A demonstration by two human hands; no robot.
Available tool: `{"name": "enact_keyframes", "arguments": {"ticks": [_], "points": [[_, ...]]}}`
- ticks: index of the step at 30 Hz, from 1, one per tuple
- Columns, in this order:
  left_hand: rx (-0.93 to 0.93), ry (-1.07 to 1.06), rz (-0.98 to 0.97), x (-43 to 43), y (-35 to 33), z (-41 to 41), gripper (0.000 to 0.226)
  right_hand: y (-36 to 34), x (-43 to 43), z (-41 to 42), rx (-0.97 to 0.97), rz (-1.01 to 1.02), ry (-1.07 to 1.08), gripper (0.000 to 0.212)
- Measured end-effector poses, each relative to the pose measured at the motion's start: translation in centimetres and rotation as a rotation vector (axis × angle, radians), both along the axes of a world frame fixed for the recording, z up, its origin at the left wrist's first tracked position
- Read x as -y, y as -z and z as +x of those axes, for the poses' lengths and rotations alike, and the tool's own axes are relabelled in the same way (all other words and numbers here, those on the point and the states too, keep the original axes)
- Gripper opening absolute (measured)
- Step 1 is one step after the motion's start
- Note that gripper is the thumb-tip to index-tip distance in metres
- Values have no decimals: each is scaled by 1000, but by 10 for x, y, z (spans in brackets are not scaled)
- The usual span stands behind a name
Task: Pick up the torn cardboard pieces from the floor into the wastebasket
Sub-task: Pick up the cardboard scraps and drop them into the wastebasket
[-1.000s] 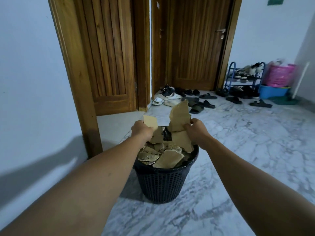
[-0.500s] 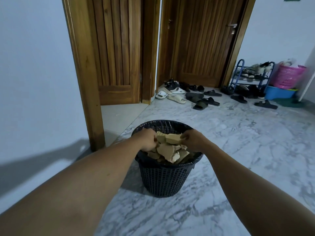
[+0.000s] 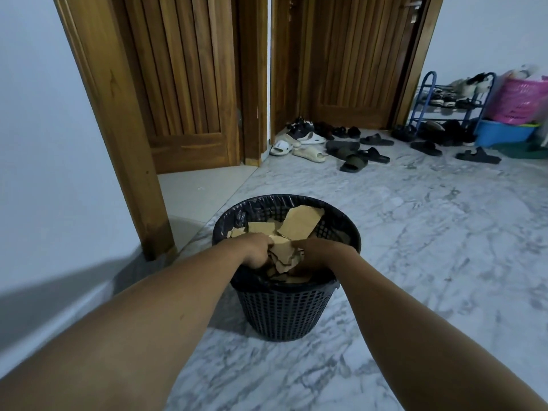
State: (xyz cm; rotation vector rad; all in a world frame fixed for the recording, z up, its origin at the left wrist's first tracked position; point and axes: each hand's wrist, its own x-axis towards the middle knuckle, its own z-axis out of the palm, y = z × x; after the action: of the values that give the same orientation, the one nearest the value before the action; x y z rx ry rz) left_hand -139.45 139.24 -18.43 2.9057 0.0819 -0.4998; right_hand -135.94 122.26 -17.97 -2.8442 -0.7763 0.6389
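Note:
A dark mesh wastebasket [image 3: 284, 312] with a black liner stands on the marble floor in front of me. Several torn brown cardboard pieces [image 3: 301, 222] lie inside it, some leaning against the far wall. Both my hands are down inside the basket's near half. My left hand [image 3: 256, 252] and my right hand [image 3: 318, 252] have their fingers curled on a bunch of cardboard pieces [image 3: 284, 253] between them. The fingertips are hidden by the cardboard.
A wooden door frame [image 3: 130, 161] rises just left of the basket, with two wooden doors behind. Several sandals and shoes [image 3: 347, 152] lie on the floor farther back. A blue shoe rack [image 3: 444, 105], a pink basket [image 3: 522, 99] and a blue tub [image 3: 504, 132] stand at the far right.
Both hands have sunk from above the rim deep into the basket, taking the cardboard pieces down with them. My view has tilted downward and closer.

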Motion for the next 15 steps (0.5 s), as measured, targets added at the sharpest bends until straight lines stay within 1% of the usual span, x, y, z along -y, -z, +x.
{"name": "enact_keyframes", "arguments": {"ticks": [2,4,5,7,10,12,14,15], "points": [[-79,33,72,4,6,0,59,13,-6,7,-94,-83,31,71],[-170,78,142,8,12,0,55,22,-9,8,-194,-66,82,71],[-200,89,166,9,13,0,50,23,-10,9,-220,-51,95,72],[-217,83,173,9,11,1,41,22,-10,10,-208,-65,98,70],[-133,30,78,7,0,-3,45,12,-8,7,-95,-84,39,53],[-31,-5,-4,5,-10,-9,44,-3,-4,-1,39,-20,17,41],[67,-44,-77,2,-20,-15,42,-17,4,-8,172,40,-2,35],[100,-62,-95,0,-26,-19,43,-22,9,-9,218,78,36,34]]}}
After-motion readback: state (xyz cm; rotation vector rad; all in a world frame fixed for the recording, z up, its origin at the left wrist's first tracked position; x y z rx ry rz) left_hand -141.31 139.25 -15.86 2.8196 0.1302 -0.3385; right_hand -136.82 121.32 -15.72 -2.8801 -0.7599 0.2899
